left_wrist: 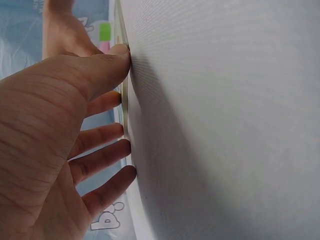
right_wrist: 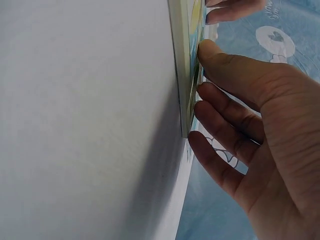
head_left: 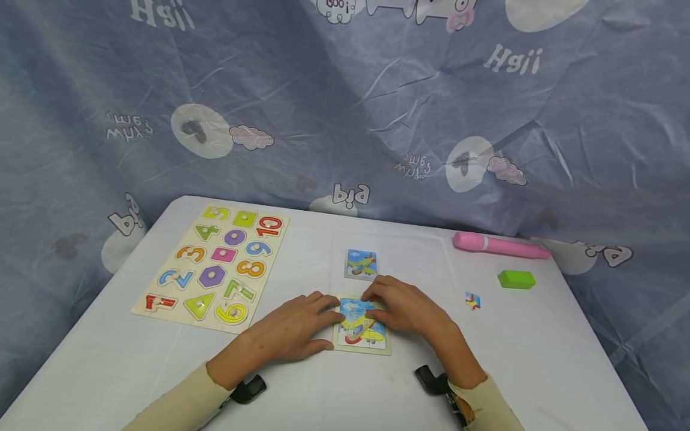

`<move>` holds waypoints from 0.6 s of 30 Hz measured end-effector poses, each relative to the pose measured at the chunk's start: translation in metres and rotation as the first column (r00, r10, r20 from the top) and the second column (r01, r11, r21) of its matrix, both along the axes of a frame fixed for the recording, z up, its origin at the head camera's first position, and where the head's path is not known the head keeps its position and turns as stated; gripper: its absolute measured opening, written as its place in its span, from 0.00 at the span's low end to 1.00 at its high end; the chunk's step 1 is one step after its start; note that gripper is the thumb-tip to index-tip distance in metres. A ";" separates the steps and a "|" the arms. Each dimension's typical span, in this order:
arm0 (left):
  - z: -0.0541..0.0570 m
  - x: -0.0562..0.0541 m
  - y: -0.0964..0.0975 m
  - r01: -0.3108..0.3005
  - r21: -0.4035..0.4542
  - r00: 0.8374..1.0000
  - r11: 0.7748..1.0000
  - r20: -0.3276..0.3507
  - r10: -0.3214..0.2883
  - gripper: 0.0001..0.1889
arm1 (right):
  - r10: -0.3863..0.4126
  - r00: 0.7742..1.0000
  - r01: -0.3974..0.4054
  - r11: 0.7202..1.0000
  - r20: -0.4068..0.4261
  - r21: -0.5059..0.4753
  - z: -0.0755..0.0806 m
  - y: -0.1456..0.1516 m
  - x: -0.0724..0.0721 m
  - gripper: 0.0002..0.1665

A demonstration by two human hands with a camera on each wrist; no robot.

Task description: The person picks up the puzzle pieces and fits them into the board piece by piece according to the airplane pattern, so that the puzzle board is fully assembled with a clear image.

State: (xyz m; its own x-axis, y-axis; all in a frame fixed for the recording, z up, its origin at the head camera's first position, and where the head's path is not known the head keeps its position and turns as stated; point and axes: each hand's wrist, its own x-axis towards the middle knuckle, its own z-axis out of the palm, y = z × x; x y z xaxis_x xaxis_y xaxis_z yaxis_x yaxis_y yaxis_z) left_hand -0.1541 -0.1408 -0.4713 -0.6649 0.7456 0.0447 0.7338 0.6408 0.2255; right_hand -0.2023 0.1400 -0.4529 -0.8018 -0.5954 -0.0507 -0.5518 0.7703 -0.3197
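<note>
A jigsaw puzzle point(head_left: 358, 338) of a yellow airplane on blue sky lies in its pale wooden tray at the front middle of the table. My left hand point(head_left: 299, 326) is at its left side, with fingers and thumb extended against the tray's edge point(left_wrist: 124, 112). Over the upper right part, my right hand point(head_left: 406, 305) pinches a puzzle piece between thumb and fingertips, low against the puzzle; the hand mostly hides that piece. In the right wrist view the thumb point(right_wrist: 220, 57) and bent fingers touch the puzzle's face. A small loose puzzle piece point(head_left: 472, 300) lies to the right.
Behind the puzzle lies a square airplane picture point(head_left: 361, 264). A board with numbers and shapes point(head_left: 272, 257) occupies the left. On the right are a pink marker-shaped object point(head_left: 501, 245) and a green block point(head_left: 516, 279). A printed grey-blue cloth point(head_left: 323, 120) hangs behind the white table.
</note>
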 end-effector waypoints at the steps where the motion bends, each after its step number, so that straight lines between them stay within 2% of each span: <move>1: 0.000 0.000 0.000 0.001 0.000 1.000 1.000 0.000 -0.001 0.29 | 0.002 1.000 -0.002 1.000 -0.003 0.000 0.000 0.000 0.000 0.18; 10: 0.001 0.000 0.001 0.018 -0.011 1.000 1.000 -0.001 -0.018 0.30 | 0.018 1.000 -0.018 1.000 -0.020 -0.015 0.004 0.005 0.001 0.18; 18: 0.002 0.001 0.003 0.063 -0.037 0.998 0.997 0.002 -0.063 0.31 | -0.055 0.997 0.051 0.997 -0.048 -0.065 0.015 0.028 -0.005 0.15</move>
State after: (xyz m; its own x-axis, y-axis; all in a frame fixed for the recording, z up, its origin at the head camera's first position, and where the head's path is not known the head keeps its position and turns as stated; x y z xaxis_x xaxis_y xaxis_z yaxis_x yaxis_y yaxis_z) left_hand -0.1533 -0.1378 -0.4694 -0.6166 0.7871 0.0158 0.7728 0.6012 0.2035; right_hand -0.2075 0.1678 -0.4381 -0.8329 -0.5528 0.0270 -0.5272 0.7776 -0.3426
